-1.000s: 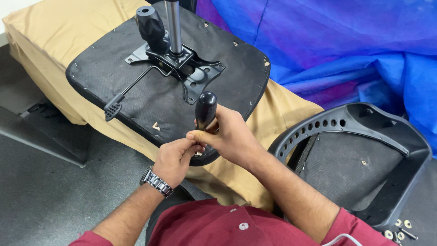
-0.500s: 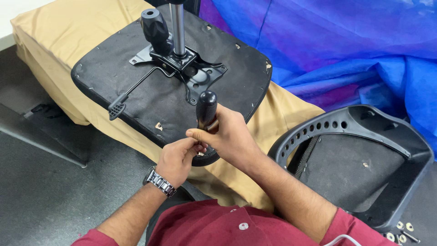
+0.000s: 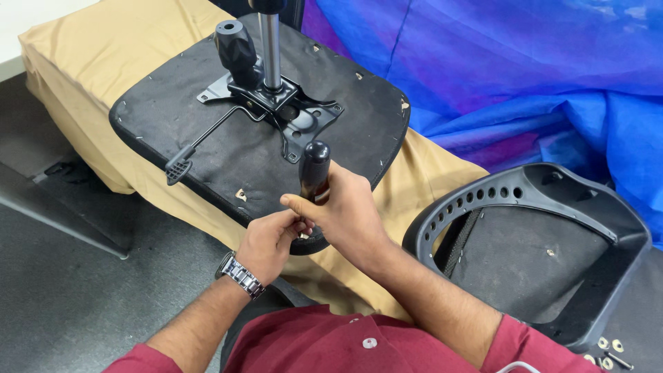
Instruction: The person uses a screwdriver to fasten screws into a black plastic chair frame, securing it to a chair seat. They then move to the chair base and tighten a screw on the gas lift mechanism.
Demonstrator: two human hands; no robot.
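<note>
Your right hand (image 3: pixel 349 211) is wrapped around a screwdriver (image 3: pixel 314 173), fingers clamped on its dark, glossy handle, which stands nearly upright with the rounded butt pointing up. Your left hand (image 3: pixel 269 242), with a metal wristwatch (image 3: pixel 238 275) on the wrist, is pinched closed just below and touches the right; it seems to steady the shaft or tip, but what its fingers hold is hidden.

The tool stands at the near edge of an upturned office chair seat (image 3: pixel 228 152), black underside up, lying on a tan cloth-covered tabletop (image 3: pixel 124 48). The handle looks smooth and hard, likely a little slippery, so a full-palm hold on its thick middle suits it. It seems light and stiff. The seat looks heavy and rigid. Its fabric is stapled along the rim.

Bolted to the seat's middle is a black metal mechanism plate (image 3: pixel 276 110), with a shiny gas cylinder (image 3: pixel 271 41) rising from it, a black knob (image 3: pixel 235 45) beside it and a thin lever (image 3: pixel 200 141) running toward you on the left.

To your right lies a black plastic backrest frame (image 3: pixel 532 228) with a row of holes. A few small bolts (image 3: pixel 608 349) sit by its near corner. A blue tarp (image 3: pixel 539 69) is behind. No packages, labels or signs are visible.
</note>
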